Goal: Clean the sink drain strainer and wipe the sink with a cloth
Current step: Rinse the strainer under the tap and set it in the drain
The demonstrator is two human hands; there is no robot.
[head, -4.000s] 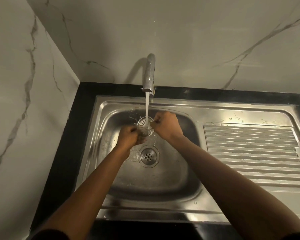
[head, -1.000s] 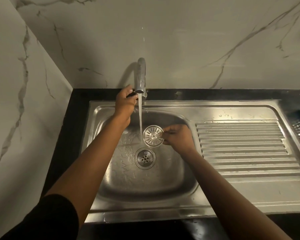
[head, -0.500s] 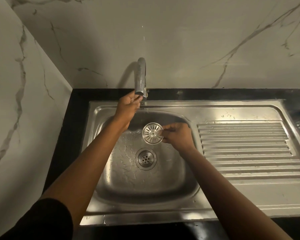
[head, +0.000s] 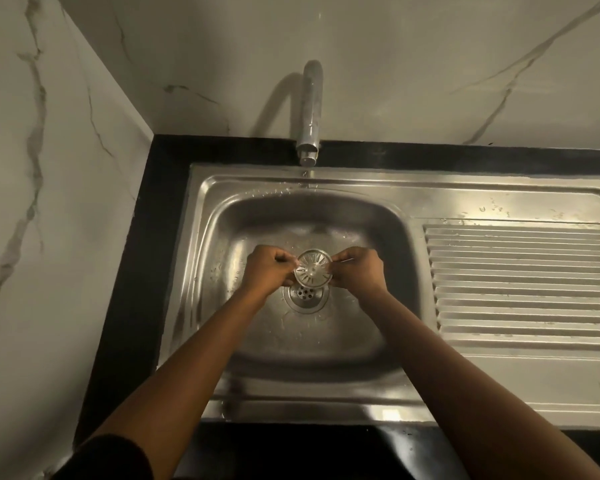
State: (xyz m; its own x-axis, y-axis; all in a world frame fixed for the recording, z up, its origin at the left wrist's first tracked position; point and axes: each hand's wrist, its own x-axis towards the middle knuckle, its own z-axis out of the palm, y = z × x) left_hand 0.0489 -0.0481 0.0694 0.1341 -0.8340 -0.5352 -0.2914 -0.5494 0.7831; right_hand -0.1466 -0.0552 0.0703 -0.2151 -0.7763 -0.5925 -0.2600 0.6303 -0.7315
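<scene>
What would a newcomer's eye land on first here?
The round drain strainer, pinched at its rim between the left hand and right hand, just above the drain in the middle of the steel sink basin. Next, the chrome faucet at the back, with no stream running, and the ribbed drainboard on the right.

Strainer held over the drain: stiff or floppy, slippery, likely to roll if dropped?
Probably stiff: the strainer is a slotted metal disc, showing no bend where the left hand and right hand pinch opposite edges. Likely slippery: the sink around it looks wet. Round, so it may roll if dropped on edge.
</scene>
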